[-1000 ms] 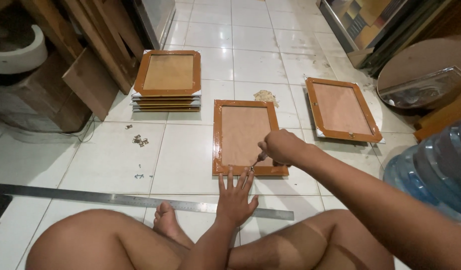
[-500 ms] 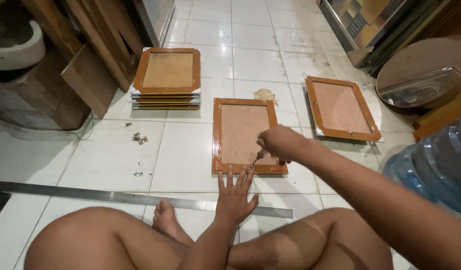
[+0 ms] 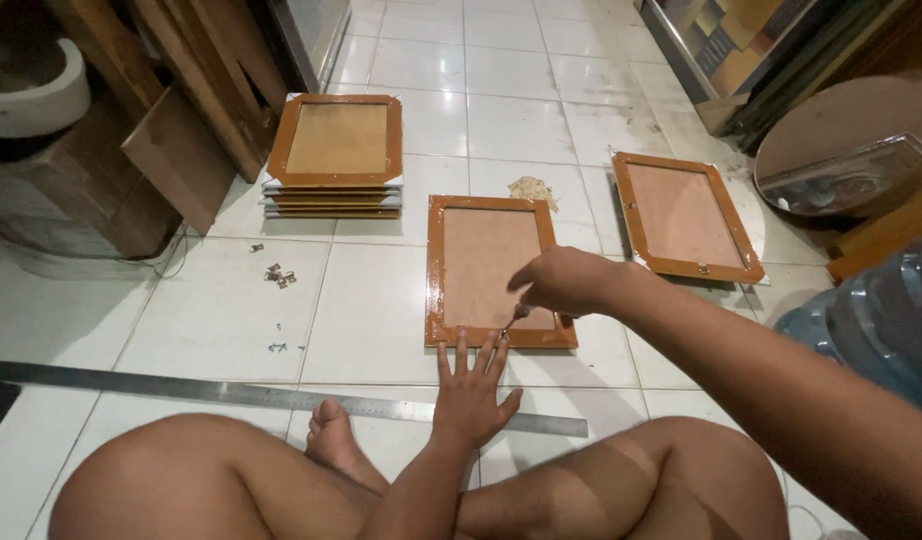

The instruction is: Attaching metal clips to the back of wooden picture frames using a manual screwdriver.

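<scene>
A brown picture frame (image 3: 486,205) lies face down on the white tile floor in front of me. My left hand (image 3: 472,392) rests flat on the floor with fingers spread, fingertips touching the frame's near edge. My right hand (image 3: 566,282) is closed around a small metal tool (image 3: 511,322), whose tip points down at the frame's near edge, just above my left fingers.
A stack of frames (image 3: 333,152) sits at the back left and a single frame (image 3: 686,215) to the right. A long steel ruler (image 3: 261,394) lies across the floor by my legs. Small metal bits (image 3: 275,274) lie scattered left. Wooden boards (image 3: 176,90) lean at the far left, a water jug (image 3: 881,320) stands right.
My right hand has shifted slightly along the frame's near edge with the tool. My left hand stays flat in the same place.
</scene>
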